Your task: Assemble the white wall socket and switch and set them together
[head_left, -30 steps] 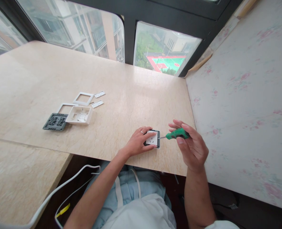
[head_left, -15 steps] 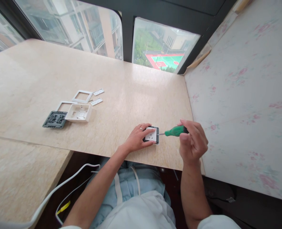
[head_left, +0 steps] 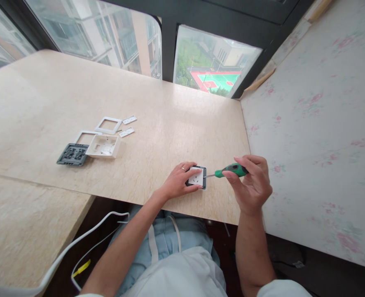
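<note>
A white wall socket with a dark grey frame (head_left: pixel 196 177) lies on the marbled countertop near its front edge. Across its left side my left hand (head_left: pixel 180 178) grips it, thumb at the near edge and fingers at the far edge. My right hand (head_left: pixel 253 181) has its fingers and thumb closed round the handle of a green screwdriver (head_left: pixel 231 170). The screwdriver's metal shaft points left, its tip at the right side of the socket frame. The exact contact of the tip is too small to make out.
Left on the countertop (head_left: pixel 157 128) are a white back box (head_left: pixel 103 147), a dark grey socket module (head_left: pixel 72 154), white frames (head_left: pixel 108 125) and two small white strips (head_left: pixel 126 132). A flowered wall (head_left: pixel 312 136) bounds the right side. White cable (head_left: pixel 86 237) hangs at lower left.
My right hand has shifted its grip on the screwdriver handle, with the thumb now against its near side and the handle turned. The left hand stays on the socket.
</note>
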The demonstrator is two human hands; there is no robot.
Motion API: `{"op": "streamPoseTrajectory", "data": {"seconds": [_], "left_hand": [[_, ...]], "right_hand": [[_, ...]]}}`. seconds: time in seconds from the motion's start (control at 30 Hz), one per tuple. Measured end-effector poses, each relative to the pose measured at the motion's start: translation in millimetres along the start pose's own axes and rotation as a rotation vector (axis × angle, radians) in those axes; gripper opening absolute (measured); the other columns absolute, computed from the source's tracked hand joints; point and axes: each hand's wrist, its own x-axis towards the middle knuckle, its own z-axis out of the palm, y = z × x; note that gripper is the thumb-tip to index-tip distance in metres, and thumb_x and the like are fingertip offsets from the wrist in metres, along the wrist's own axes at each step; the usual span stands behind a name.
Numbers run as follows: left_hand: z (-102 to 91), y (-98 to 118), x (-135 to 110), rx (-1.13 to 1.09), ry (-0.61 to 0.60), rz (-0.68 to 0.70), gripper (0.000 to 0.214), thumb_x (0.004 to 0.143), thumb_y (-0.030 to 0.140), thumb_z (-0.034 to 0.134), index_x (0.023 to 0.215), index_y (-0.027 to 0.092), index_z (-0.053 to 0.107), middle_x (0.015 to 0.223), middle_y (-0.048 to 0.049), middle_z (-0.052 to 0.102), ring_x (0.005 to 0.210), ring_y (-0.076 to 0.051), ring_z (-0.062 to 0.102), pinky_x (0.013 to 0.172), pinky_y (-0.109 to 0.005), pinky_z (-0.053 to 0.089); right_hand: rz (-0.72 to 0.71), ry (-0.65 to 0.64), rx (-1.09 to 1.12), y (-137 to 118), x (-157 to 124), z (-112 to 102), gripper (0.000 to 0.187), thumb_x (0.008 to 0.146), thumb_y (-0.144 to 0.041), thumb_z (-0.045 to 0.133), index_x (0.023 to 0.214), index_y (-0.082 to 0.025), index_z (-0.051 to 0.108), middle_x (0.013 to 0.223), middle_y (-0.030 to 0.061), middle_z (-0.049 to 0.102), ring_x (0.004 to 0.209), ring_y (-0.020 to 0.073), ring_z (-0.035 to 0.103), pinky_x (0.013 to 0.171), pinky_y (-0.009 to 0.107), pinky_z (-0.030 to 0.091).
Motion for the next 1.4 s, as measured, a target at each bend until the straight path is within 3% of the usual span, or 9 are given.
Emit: {"op": "streamPoseTrajectory", "data": {"seconds": [0.17,0.3,0.37,0.5,0.73,0.93,1.13,1.3,1.4], "left_hand": [[0.8,-0.7,-0.2,0.008,0.002,0.010,0.051,0.089,0.049,0.068,0.133,0.025,0.059,0.145,-0.0120,0.052,0.133,-0.030,0.047,0.113,-0.047,0.038],[1.4,-1.5,-0.4,0.000,0.008,0.012,0.051,0.089,0.050,0.067,0.133,0.025,0.060,0.145,-0.0121,0.052,0.133,-0.030,0.048,0.113,-0.047,0.038],[1.2,-1.3,-0.5,-0.005,0.009,0.009,0.051,0.089,0.050,0.067,0.133,0.026,0.060,0.144,-0.0119,0.052,0.133,-0.030,0.048,0.113,-0.047,0.038],[1.1,-0.8,-0.6,-0.011,0.018,0.003,0.051,0.088,0.051,0.067,0.132,0.026,0.061,0.144,-0.0123,0.053,0.133,-0.030,0.049,0.112,-0.047,0.039],[1.5,-1.6,0.1,-0.015,0.001,0.000,0.052,0.088,0.052,0.066,0.133,0.027,0.060,0.146,-0.0121,0.051,0.134,-0.031,0.047,0.113,-0.049,0.038],[1.5,-1.5,-0.4,0.003,0.013,0.009,0.052,0.089,0.051,0.066,0.133,0.025,0.060,0.145,-0.0128,0.052,0.134,-0.030,0.048,0.113,-0.047,0.039],[1.3,-1.8,-0.2,0.003,0.009,0.011,0.051,0.089,0.052,0.065,0.134,0.028,0.059,0.145,-0.0118,0.051,0.134,-0.031,0.048,0.112,-0.048,0.039],[1.5,-1.9,0.2,0.000,0.002,0.004,0.051,0.089,0.051,0.066,0.134,0.028,0.060,0.146,-0.0111,0.051,0.134,-0.030,0.048,0.113,-0.047,0.038],[1.8,-2.2,0.3,-0.009,0.012,0.010,0.051,0.089,0.050,0.067,0.134,0.026,0.060,0.146,-0.0120,0.051,0.134,-0.030,0.048,0.113,-0.046,0.038]], "right_hand": [[-0.046,-0.021,-0.076,-0.8,0.3,0.1,0.032,0.087,-0.031,0.074,0.119,-0.032,0.070,0.098,0.0044,0.060,0.084,0.0196,0.067,0.062,0.034,0.058],[0.095,-0.079,0.113,-5.5,-4.2,0.8,0.033,0.099,-0.031,0.049,0.127,-0.029,0.066,0.122,0.0093,0.063,0.111,0.0273,0.066,0.079,0.046,0.063],[0.162,-0.111,0.236,-7.8,-6.2,0.9,0.037,0.099,-0.028,0.045,0.131,-0.029,0.063,0.127,0.0086,0.065,0.114,0.0280,0.067,0.083,0.050,0.063],[0.183,-0.125,0.350,-9.8,-8.7,1.3,0.038,0.098,-0.022,0.049,0.133,-0.027,0.062,0.120,0.0076,0.071,0.105,0.0266,0.072,0.082,0.050,0.064],[0.173,-0.073,0.320,-4.8,-11.3,4.7,0.036,0.093,-0.020,0.062,0.128,-0.030,0.064,0.117,0.0061,0.071,0.100,0.0245,0.072,0.079,0.049,0.065],[0.056,-0.050,0.154,-3.0,-4.8,2.6,0.040,0.078,-0.025,0.083,0.114,-0.032,0.068,0.099,0.0027,0.062,0.087,0.0194,0.067,0.065,0.034,0.060],[0.016,-0.106,0.000,-2.9,-3.9,1.6,0.033,0.086,-0.041,0.075,0.117,-0.032,0.068,0.100,0.0038,0.059,0.085,0.0195,0.066,0.061,0.033,0.058],[0.119,-0.130,0.150,-9.7,-6.0,2.2,0.029,0.099,-0.038,0.051,0.122,-0.028,0.066,0.120,0.0093,0.062,0.108,0.0259,0.066,0.075,0.042,0.062],[0.177,-0.174,0.273,-15.0,-6.2,-0.3,0.033,0.098,-0.030,0.050,0.129,-0.029,0.062,0.130,0.0090,0.063,0.115,0.0277,0.066,0.080,0.046,0.063]]}}
